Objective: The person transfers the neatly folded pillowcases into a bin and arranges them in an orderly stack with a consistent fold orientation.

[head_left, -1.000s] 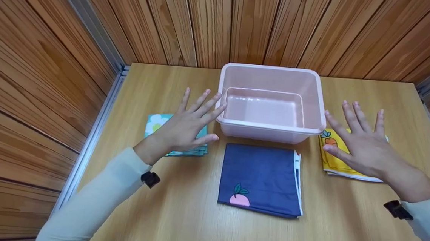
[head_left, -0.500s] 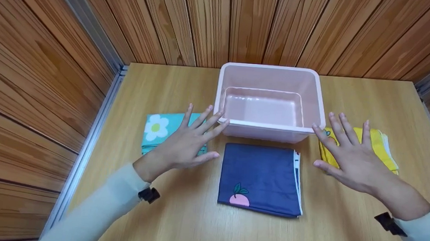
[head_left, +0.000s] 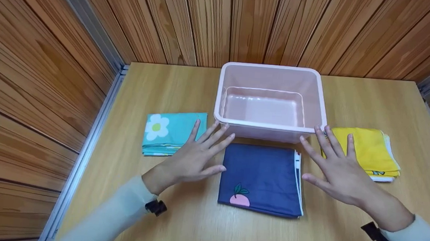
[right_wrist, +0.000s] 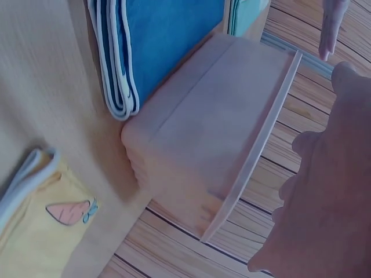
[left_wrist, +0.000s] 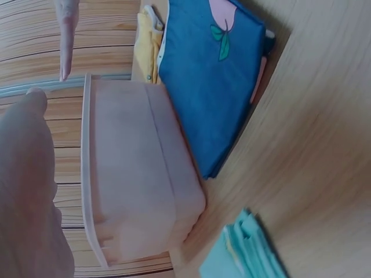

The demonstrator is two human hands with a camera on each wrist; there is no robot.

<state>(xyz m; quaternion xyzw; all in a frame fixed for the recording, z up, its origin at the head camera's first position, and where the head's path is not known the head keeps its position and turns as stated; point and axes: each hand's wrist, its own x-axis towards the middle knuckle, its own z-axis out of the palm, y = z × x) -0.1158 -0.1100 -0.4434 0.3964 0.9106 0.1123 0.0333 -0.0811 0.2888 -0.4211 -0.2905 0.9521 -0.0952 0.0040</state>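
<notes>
Both hands hover above the table with fingers spread, holding nothing. My left hand (head_left: 193, 157) is between a folded teal cloth with a white flower (head_left: 174, 129) and a folded navy cloth with a pink fruit print (head_left: 262, 176). On the other side, my right hand (head_left: 341, 174) hangs between the navy cloth and a folded yellow cloth (head_left: 374, 148), hiding part of the yellow one. Behind the navy cloth stands a pale pink plastic bin (head_left: 267, 133), with nothing inside. In the left wrist view the navy cloth (left_wrist: 214, 87) lies beside the bin (left_wrist: 133, 174).
Wood-plank walls (head_left: 252, 24) rise at the back and left of the wooden table (head_left: 177, 231). A metal rail (head_left: 84, 153) runs along the table's left edge. Small black devices are strapped at both wrists.
Both hands have drawn back toward the near side, the right one also moving inward to the left. More of the teal and yellow cloths shows. The cloths and bin stay put.
</notes>
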